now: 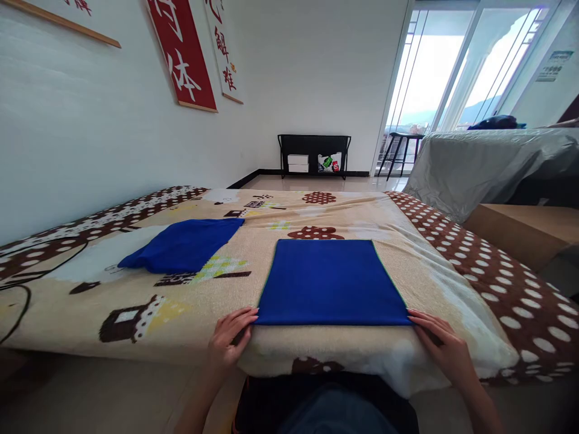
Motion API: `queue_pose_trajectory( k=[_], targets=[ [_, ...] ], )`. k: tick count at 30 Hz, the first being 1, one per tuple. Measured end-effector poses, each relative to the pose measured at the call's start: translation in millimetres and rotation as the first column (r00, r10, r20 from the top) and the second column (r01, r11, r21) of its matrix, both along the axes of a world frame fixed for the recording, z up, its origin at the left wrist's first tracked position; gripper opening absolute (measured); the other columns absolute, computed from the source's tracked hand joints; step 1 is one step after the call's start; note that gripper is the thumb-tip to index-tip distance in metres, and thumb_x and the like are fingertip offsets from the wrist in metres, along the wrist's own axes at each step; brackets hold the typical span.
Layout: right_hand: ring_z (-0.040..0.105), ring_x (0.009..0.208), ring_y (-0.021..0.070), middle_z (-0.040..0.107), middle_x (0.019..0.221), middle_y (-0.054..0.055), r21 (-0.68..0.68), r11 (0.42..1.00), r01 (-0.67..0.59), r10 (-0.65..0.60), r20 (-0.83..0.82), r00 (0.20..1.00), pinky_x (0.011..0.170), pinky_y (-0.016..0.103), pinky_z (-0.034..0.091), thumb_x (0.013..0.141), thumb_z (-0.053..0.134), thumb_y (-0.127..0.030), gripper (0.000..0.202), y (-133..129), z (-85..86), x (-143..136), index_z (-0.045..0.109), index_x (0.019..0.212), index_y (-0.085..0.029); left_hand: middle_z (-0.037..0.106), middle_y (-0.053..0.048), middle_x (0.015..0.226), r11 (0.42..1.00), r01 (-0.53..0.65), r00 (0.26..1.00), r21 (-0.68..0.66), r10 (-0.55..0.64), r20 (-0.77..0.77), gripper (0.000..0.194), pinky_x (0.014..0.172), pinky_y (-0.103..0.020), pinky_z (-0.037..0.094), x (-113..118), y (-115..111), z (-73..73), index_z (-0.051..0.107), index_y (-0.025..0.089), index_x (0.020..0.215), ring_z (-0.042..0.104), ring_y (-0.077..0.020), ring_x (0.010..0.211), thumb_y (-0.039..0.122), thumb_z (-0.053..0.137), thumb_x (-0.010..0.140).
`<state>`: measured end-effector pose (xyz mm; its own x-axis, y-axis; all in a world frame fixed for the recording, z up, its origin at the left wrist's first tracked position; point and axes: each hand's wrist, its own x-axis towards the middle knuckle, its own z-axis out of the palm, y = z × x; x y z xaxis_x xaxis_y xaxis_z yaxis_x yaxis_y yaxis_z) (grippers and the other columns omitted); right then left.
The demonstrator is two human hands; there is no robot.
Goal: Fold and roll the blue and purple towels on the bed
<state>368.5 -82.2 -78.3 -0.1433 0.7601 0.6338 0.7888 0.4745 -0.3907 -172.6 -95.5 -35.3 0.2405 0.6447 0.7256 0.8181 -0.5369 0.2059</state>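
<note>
A blue cloth (332, 280) with a thin green edging lies flat on the patterned blanket (262, 265), its near edge running straight along the front of the bed. My left hand (231, 339) pinches the near left corner, fingertips at the cloth's edge. At the near right corner, my right hand (444, 345) grips the cloth in the same way. To the left, apart from both hands, rests a second blue cloth (183, 244), less neatly spread with uneven edges.
Black cables (25, 313) curve over the bed's left side. Beyond the bed, a black rack (313, 144) holds white boxes and a printed bag. On the right are a cardboard box (520, 226), a plastic-covered piece of furniture (493, 157) and a dark stool (402, 138).
</note>
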Motion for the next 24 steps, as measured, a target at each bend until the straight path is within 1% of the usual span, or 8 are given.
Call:
queue_pose_trajectory(
  k=[3,6,9,11,14,18,20,24],
  targets=[
    [0.066,0.114,0.0239,0.07,0.122,0.002,0.01,1.0,-0.027,0.026,0.025,0.999,0.098,0.045,0.054,0.097,0.055,-0.039,0.026,-1.4,4.1,5.5,0.073,0.112,-0.03,0.074,0.001,0.12,0.999,0.025,0.999,0.034,-0.024,-0.036,0.031,0.096,-0.037,0.046,-3.9,-1.5,3.4,0.066,0.03,0.116,0.066,-0.0193,0.114,0.013,0.053,0.093],
    [0.067,0.112,0.0237,0.071,0.12,0.0,0.037,0.999,-0.02,0.018,0.053,0.998,0.095,0.044,0.055,0.097,0.055,-0.037,0.024,-4.0,9.8,7.1,0.073,0.112,-0.031,0.074,0.002,0.119,0.997,-0.002,0.996,0.08,0.01,-0.094,0.033,0.096,-0.038,0.043,-4.6,-3.7,6.4,0.067,0.031,0.115,0.067,-0.0197,0.112,0.012,0.055,0.091],
    [0.067,0.11,0.0232,0.071,0.119,0.0,0.056,0.998,-0.019,0.015,0.065,0.998,0.092,0.043,0.056,0.097,0.055,-0.036,0.024,-8.5,16.3,6.1,0.073,0.112,-0.032,0.076,0.003,0.115,0.994,-0.034,0.997,0.106,0.042,-0.071,0.03,0.097,-0.04,0.043,-3.9,-6.3,9.3,0.069,0.032,0.11,0.067,-0.0208,0.112,0.014,0.056,0.091],
    [0.067,0.111,0.0234,0.071,0.12,-0.001,0.05,0.998,-0.03,0.027,0.059,0.998,0.092,0.043,0.056,0.096,0.054,-0.034,0.024,-11.8,19.9,6.0,0.073,0.112,-0.033,0.076,0.003,0.115,0.997,-0.039,0.999,0.07,0.042,-0.033,0.026,0.097,-0.042,0.044,-4.8,-7.7,11.0,0.07,0.032,0.106,0.066,-0.0222,0.114,0.016,0.055,0.091],
    [0.066,0.113,0.0241,0.071,0.12,0.0,0.021,0.998,-0.053,0.052,0.031,0.998,0.092,0.043,0.057,0.096,0.055,-0.036,0.023,-15.1,22.3,7.1,0.074,0.11,-0.034,0.075,0.002,0.117,0.999,-0.019,0.999,-0.044,0.021,0.033,0.023,0.1,-0.045,0.046,-8.3,-8.8,12.0,0.073,0.032,0.1,0.063,-0.0235,0.117,0.02,0.055,0.091],
    [0.065,0.115,0.0248,0.07,0.121,0.001,-0.079,0.994,-0.076,0.073,-0.039,0.997,0.095,0.043,0.057,0.094,0.058,-0.041,0.021,-15.2,23.1,5.8,0.075,0.103,-0.032,0.075,0.0,0.115,0.977,0.113,0.982,-0.18,-0.082,0.172,0.022,0.1,-0.045,0.051,-11.8,-7.3,11.9,0.073,0.03,0.098,0.061,-0.0227,0.119,0.02,0.054,0.092],
    [0.064,0.115,0.0246,0.07,0.121,0.003,-0.119,0.989,-0.09,0.079,-0.092,0.993,0.096,0.042,0.057,0.094,0.059,-0.042,0.022,-14.2,24.7,3.8,0.075,0.102,-0.03,0.076,0.0,0.11,0.966,0.151,0.971,-0.21,-0.105,0.214,0.021,0.098,-0.044,0.053,-12.0,-6.0,13.3,0.073,0.029,0.097,0.063,-0.0219,0.114,0.02,0.054,0.092],
    [0.064,0.115,0.0241,0.07,0.119,0.005,-0.176,0.976,-0.129,0.091,-0.211,0.973,0.098,0.04,0.054,0.092,0.062,-0.041,0.02,-10.8,30.2,1.5,0.074,0.1,-0.028,0.076,0.0,0.103,0.963,0.146,0.972,-0.228,-0.097,0.214,0.019,0.095,-0.042,0.054,-11.9,-3.4,20.6,0.072,0.029,0.096,0.064,-0.0207,0.104,0.02,0.056,0.091]
  ],
)
